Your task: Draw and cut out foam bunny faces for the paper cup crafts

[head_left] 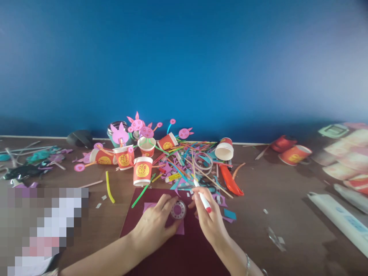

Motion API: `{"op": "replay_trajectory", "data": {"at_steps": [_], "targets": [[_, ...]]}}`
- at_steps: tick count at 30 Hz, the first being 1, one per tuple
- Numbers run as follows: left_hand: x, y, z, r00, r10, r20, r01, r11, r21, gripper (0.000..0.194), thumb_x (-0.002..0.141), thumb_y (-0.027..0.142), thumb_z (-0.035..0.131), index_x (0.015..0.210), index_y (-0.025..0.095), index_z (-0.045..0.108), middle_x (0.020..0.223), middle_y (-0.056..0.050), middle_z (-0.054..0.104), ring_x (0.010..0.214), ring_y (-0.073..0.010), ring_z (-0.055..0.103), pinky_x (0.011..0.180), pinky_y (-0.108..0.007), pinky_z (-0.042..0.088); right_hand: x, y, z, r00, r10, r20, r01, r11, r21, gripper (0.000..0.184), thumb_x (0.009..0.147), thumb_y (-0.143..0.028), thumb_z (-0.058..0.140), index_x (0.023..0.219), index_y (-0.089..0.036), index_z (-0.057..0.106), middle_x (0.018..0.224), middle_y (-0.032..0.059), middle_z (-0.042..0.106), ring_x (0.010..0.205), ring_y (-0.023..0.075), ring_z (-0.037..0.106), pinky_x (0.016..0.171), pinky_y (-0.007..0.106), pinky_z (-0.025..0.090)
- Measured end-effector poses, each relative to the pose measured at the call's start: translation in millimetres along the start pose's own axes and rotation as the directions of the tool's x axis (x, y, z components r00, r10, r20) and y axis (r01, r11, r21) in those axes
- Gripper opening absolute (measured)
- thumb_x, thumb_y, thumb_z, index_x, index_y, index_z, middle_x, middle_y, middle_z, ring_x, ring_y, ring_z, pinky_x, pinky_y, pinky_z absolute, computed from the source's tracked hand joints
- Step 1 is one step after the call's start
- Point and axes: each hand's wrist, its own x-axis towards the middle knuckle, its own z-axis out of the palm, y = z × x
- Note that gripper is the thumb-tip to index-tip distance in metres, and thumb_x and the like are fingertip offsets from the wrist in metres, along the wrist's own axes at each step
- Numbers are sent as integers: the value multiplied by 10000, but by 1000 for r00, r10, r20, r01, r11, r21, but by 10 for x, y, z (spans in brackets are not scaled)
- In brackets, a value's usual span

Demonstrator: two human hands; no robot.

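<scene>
My left hand (156,218) curls its fingers and thumb around a small tape roll (178,209), a clear ring with a dotted rim. The roll lies flat on a sheet of purple paper (180,229), which shows through its hole. Under the paper is a dark red mat (172,255). To the right, my right hand (209,214) grips a white marker (203,200) between thumb and fingers. The marker slants, with its red end towards me; its other end points away, over the scraps. It stays apart from the purple paper.
Red and white paper cups (142,171) with pink paper faces (120,134) stand beyond the mat. Straws and paper scraps (184,165) are heaped behind my hands. An orange-red pair of scissors or similar tool (230,181) lies right. A white power strip (339,218) is far right.
</scene>
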Motion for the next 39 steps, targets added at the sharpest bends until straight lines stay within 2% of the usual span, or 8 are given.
{"op": "replay_trajectory", "data": {"at_steps": [15, 19, 21, 24, 26, 29, 33, 39], "targets": [[4, -18, 26, 1000, 17, -22, -17, 1000, 0, 487, 837, 291, 526, 1309, 248, 415, 1235, -77, 555, 995, -223, 646, 788, -322, 568, 13, 28, -5, 999, 30, 19, -30, 999, 16, 261, 946, -401, 423, 1028, -200, 569, 800, 40, 621, 655, 165, 616, 594, 265, 489], [-5, -23, 37, 999, 9, -33, -9, 1000, 4, 480, 836, 292, 527, 1303, 243, 428, 1241, -88, 551, 1009, -230, 642, 799, -321, 564, 4, -17, -58, 994, -105, -26, 105, 994, -16, 256, 941, -351, 436, 1073, -206, 601, 946, 76, 647, 808, 195, 621, 712, 298, 500], [-11, -33, 39, 999, 19, -28, -19, 1000, -3, 485, 828, 279, 534, 1299, 230, 427, 1251, -98, 538, 1011, -235, 640, 811, -335, 559, -10, -71, -106, 985, -170, -28, 168, 984, -56, 230, 933, -313, 445, 1060, -208, 607, 982, 83, 651, 846, 207, 620, 713, 301, 493], [-18, -53, 38, 998, 53, -26, -54, 998, -38, 480, 832, 273, 533, 1295, 228, 413, 1255, -95, 527, 1009, -224, 634, 824, -337, 548, -36, -187, -171, 978, -194, 82, 203, 970, -136, 144, 912, -256, 464, 932, -206, 597, 812, 49, 640, 724, 187, 607, 639, 285, 474], [-19, -64, 37, 997, 69, -28, -70, 996, -63, 479, 836, 274, 533, 1294, 233, 403, 1240, -85, 533, 1006, -217, 631, 814, -324, 546, -49, -258, -191, 951, -223, 212, 267, 941, -206, 89, 882, -203, 484, 855, -207, 569, 728, 25, 609, 660, 172, 578, 619, 284, 458], [-13, -82, 42, 997, 72, -17, -73, 994, -86, 489, 839, 277, 529, 1306, 244, 383, 1232, -74, 532, 982, -211, 638, 778, -313, 549, -56, -297, -175, 879, -321, 352, 426, 860, -280, 95, 834, -124, 488, 842, -206, 536, 709, 18, 590, 668, 174, 553, 643, 303, 443], [-6, -98, 49, 997, 80, -8, -80, 992, -94, 532, 819, 256, 543, 1319, 250, 363, 1257, -73, 516, 984, -222, 638, 781, -328, 546, -51, -233, -125, 802, -414, 431, 559, 775, -296, 125, 819, -86, 470, 863, -197, 507, 741, 25, 585, 692, 178, 535, 667, 323, 424], [-11, -86, 48, 997, 76, -2, -76, 992, -102, 524, 823, 266, 544, 1317, 239, 371, 1259, -77, 514, 979, -234, 642, 786, -344, 543, -29, -205, -92, 709, -487, 509, 683, 655, -324, 142, 805, -87, 474, 902, -190, 491, 768, 32, 582, 711, 189, 509, 658, 326, 385]]}}
